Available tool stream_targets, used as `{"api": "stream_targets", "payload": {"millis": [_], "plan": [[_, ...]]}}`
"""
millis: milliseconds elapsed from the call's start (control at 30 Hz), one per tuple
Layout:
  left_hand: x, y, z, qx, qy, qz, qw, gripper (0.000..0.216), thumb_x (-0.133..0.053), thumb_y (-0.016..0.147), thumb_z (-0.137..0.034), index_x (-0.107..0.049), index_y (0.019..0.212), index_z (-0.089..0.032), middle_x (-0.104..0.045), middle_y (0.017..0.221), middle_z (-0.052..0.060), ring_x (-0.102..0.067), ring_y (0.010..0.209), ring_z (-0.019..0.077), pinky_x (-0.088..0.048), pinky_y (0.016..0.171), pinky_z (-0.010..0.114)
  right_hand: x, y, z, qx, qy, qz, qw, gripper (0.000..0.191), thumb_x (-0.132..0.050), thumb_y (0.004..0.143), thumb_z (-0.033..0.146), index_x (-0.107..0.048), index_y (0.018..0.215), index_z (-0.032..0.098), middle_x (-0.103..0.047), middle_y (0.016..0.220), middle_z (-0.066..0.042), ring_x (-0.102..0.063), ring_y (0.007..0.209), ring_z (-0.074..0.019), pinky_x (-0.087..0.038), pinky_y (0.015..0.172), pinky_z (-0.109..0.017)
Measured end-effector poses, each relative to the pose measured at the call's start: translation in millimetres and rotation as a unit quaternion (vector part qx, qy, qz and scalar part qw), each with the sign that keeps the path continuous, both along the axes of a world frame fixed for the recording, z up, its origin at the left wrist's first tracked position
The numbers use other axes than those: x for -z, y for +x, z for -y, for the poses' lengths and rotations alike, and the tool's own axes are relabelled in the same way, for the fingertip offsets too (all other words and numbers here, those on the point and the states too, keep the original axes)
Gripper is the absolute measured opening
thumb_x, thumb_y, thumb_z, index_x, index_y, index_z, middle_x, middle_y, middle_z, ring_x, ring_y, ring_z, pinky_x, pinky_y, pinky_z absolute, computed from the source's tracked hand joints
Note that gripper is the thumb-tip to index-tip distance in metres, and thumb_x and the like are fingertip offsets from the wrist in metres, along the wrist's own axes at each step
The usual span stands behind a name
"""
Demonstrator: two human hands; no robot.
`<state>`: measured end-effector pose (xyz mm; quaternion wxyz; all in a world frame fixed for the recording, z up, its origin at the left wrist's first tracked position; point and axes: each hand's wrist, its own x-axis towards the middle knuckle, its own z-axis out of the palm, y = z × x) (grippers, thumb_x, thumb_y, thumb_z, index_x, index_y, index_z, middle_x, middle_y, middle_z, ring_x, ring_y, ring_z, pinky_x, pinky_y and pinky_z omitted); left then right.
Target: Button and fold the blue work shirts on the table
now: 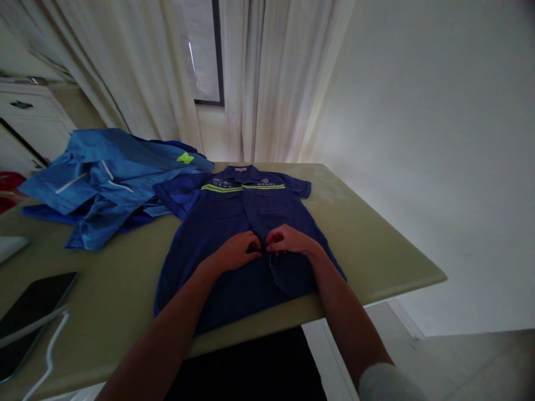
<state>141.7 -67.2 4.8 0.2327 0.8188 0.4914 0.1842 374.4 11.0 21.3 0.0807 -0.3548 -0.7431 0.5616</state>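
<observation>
A dark blue short-sleeved work shirt (234,223) with a yellow-green reflective stripe lies flat, front up, on the greenish table (368,234). My left hand (236,250) and my right hand (288,240) meet at the shirt's front placket, about halfway down. Both hands have their fingers curled and pinch the fabric at the opening, fingertips nearly touching each other. What sits between the fingertips is too small to make out beyond the cloth.
A heap of lighter blue garments (108,178) lies at the table's back left. A dark phone (29,312) with a white cable (50,351) rests at the front left. Curtains (259,78) and a white wall stand behind; the floor shows to the right.
</observation>
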Motion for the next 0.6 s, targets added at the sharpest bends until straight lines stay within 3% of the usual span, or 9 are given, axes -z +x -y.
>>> {"api": "stream_targets", "payload": {"millis": [233,400,600], "plan": [[0.8,1.2,1.5,-0.018,-0.018,-0.009,1.000,0.014,-0.073,0.089,-0.033,-0.070,0.097,-0.021,-0.071,0.099,0.004,-0.067,0.091,0.0208,-0.049,0.079,0.032,2.5,2.6,-1.0,-0.017,0.021,0.038,0.999,0.020,-0.073,0.074,0.035,-0.070,0.080,0.016,-0.065,0.058,0.003,-0.057,0.048,-0.0101,-0.042,0.047,-0.019],[3.4,-0.8,-0.7,-0.042,-0.015,-0.016,0.999,0.021,-0.075,0.087,-0.036,-0.071,0.101,-0.021,-0.071,0.099,0.005,-0.067,0.089,0.0212,-0.048,0.078,0.032,2.4,0.4,-1.0,-0.015,0.038,0.002,0.999,0.022,-0.072,0.074,0.035,-0.072,0.084,0.015,-0.066,0.066,0.003,-0.055,0.052,-0.0097,-0.042,0.051,-0.020],[5.0,-1.8,-1.4,-0.041,-0.077,0.020,0.996,0.019,-0.075,0.084,-0.030,-0.071,0.100,-0.020,-0.073,0.095,0.003,-0.068,0.083,0.0184,-0.047,0.072,0.029,2.3,0.5,-0.8,-0.010,0.030,-0.017,0.999,0.023,-0.070,0.074,0.035,-0.073,0.086,0.016,-0.064,0.068,0.004,-0.051,0.054,-0.0094,-0.041,0.053,-0.020]]}}
